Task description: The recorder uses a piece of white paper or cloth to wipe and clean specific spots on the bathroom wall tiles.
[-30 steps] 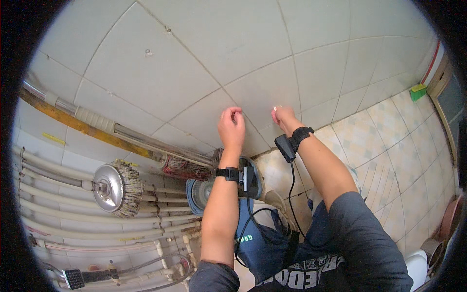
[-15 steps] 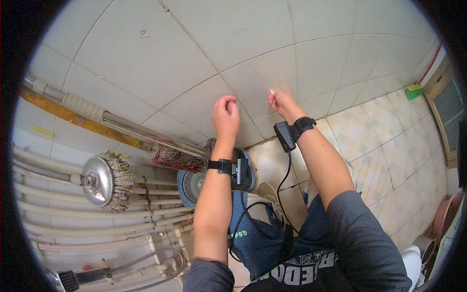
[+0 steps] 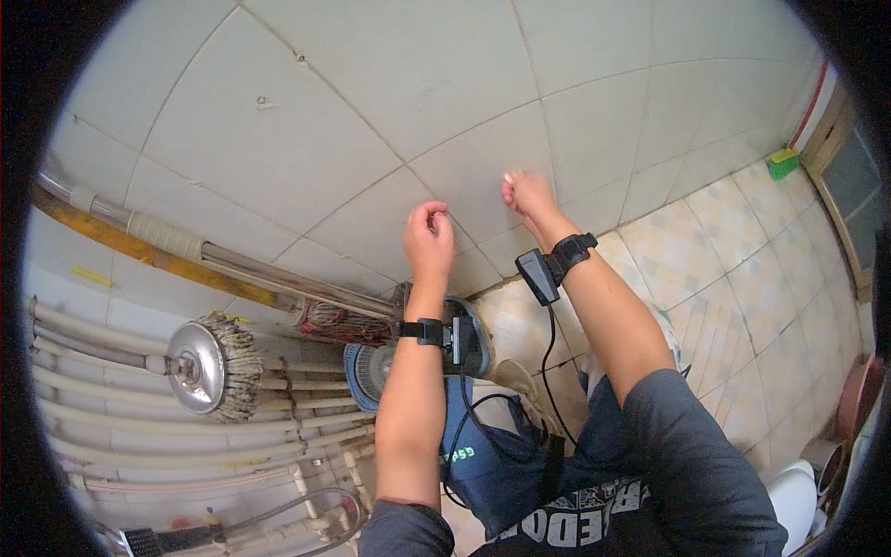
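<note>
- the left hand (image 3: 430,243) is raised in front of the wall (image 3: 445,102), its fingers curled round toward the thumb with a small dark gap between; whether anything sits in that curl, i cannot tell.
- the right hand (image 3: 532,199) is bent in a closer curl, thumb and fingertips drawn together on a white bit (image 3: 509,177), too small to make out as more than that.
- the white bit is at the right hand's fingertips, on the side toward the left hand, with the pale tiles behind it; whether it touches them, i cannot tell.
- the two hands are apart, the right a little higher in view.
- each wrist wears a black strap with a dark box; a black cable (image 3: 553,362) hangs from the right one.
- below the left forearm, partly hidden by it, is a blue tub (image 3: 368,376).
- to the left, a mop (image 3: 232,367) with a shiny disc is in front of pale pipes (image 3: 139,399).
- a green brush (image 3: 783,164) is at the foot of the wall, far right.
</note>
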The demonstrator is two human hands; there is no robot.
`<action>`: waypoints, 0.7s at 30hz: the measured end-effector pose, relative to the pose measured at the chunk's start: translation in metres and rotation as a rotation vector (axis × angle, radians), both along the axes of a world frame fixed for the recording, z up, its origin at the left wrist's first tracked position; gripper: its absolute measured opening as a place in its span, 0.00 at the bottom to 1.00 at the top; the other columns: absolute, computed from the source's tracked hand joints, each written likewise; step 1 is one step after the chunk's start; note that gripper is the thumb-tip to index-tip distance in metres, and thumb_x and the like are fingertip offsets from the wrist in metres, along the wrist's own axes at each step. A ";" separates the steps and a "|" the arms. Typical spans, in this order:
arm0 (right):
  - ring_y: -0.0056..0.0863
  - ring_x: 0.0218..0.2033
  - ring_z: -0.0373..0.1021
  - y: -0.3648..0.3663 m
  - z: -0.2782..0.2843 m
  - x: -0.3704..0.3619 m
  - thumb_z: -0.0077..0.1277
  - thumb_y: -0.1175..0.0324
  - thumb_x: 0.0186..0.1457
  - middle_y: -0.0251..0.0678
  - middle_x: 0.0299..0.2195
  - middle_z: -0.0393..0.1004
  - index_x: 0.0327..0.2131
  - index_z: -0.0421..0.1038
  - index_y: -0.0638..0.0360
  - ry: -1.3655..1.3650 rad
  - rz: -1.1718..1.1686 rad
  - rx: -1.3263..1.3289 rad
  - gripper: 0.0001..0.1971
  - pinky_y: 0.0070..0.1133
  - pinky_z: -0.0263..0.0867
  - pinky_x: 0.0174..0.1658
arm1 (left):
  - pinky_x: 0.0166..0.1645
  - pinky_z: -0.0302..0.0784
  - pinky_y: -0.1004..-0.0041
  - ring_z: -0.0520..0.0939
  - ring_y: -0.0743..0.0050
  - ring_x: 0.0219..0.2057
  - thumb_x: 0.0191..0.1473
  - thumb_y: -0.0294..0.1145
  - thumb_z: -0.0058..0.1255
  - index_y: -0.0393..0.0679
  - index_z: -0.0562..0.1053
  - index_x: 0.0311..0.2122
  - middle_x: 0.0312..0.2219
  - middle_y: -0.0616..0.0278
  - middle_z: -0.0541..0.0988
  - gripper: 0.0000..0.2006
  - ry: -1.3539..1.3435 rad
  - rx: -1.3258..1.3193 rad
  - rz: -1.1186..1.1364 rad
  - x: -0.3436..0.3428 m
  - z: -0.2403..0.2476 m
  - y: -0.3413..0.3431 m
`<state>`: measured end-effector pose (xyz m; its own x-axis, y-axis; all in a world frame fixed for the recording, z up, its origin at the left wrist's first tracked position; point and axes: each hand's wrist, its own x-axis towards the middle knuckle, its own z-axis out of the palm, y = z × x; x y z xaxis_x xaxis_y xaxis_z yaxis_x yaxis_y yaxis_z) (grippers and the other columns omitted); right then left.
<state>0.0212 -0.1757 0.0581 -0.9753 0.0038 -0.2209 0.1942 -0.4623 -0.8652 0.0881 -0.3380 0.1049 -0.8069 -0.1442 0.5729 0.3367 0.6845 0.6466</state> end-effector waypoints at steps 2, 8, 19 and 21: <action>0.14 0.13 0.58 -0.001 0.035 0.004 0.38 0.66 0.52 0.27 0.15 0.64 0.20 0.65 0.58 0.027 -0.026 0.115 0.11 0.10 0.58 0.17 | 0.29 0.66 0.74 0.71 0.70 0.24 0.42 0.25 0.42 0.41 0.69 0.26 0.22 0.61 0.71 0.04 0.017 -0.017 0.009 0.002 0.001 -0.003; 0.13 0.14 0.59 0.003 0.040 0.009 0.38 0.67 0.51 0.27 0.15 0.64 0.21 0.65 0.59 -0.065 -0.059 -0.027 0.10 0.10 0.58 0.17 | 0.28 0.66 0.74 0.71 0.71 0.23 0.42 0.25 0.42 0.41 0.69 0.26 0.22 0.61 0.71 0.04 0.005 -0.047 0.013 0.007 0.011 0.002; 0.14 0.14 0.61 0.029 -0.009 0.001 0.39 0.69 0.51 0.28 0.15 0.65 0.22 0.64 0.60 -0.207 -0.084 -0.020 0.09 0.11 0.59 0.16 | 0.27 0.66 0.74 0.71 0.71 0.21 0.41 0.24 0.43 0.41 0.69 0.25 0.21 0.61 0.71 0.03 0.013 -0.061 -0.025 0.006 0.009 0.016; 0.14 0.13 0.60 0.034 0.000 -0.004 0.39 0.68 0.51 0.28 0.14 0.65 0.21 0.64 0.60 -0.089 0.005 0.085 0.09 0.11 0.59 0.16 | 0.27 0.66 0.74 0.71 0.71 0.21 0.41 0.24 0.43 0.41 0.69 0.25 0.21 0.61 0.71 0.04 0.032 -0.027 -0.031 0.004 0.008 0.019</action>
<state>0.0167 -0.1412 0.0584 -0.9519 0.0212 -0.3055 0.2740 -0.3870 -0.8804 0.0918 -0.3191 0.1125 -0.7917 -0.1038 0.6021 0.3786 0.6902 0.6167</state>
